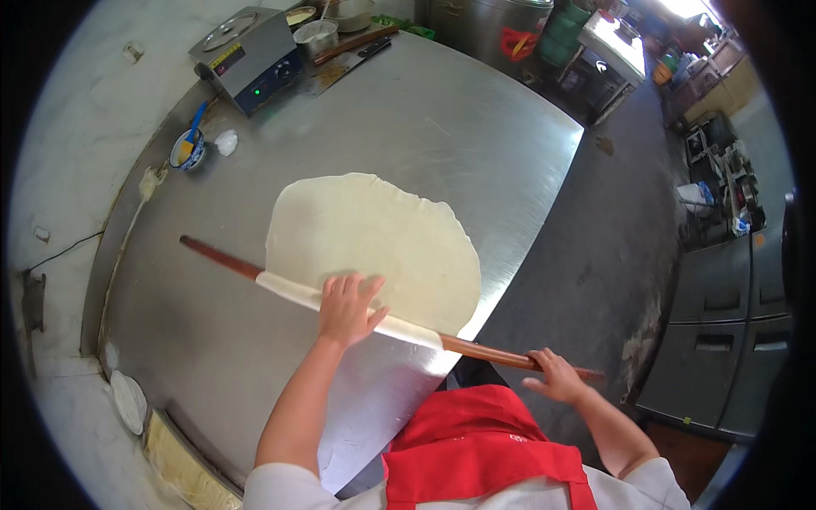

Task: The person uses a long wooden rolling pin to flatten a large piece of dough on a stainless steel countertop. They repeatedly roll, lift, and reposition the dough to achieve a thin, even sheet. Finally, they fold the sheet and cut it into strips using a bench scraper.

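Note:
A large, thin sheet of dough point(376, 242) lies on the stainless steel worktable point(210, 331). Its near edge is wrapped around the middle of a long wooden rolling pin point(481, 349), which lies slantwise before me. The pin's dark left end sticks out bare over the table, and its right end reaches past the table's edge. My left hand point(347, 309) lies palm down across the dough-covered part, fingers stretched and thumb apart. Beyond the table edge, my right hand point(556, 375) has its fingers over the bare right part of the pin, close to its tip.
Along the wall stand a blue-patterned bowl point(196, 158) with a blue-handled brush point(196, 124), and a metal appliance point(252, 64) with a green light. A cleaver point(341, 71) and metal pots point(317, 37) are at the back. Steel cabinets point(707, 338) stand right, across the floor.

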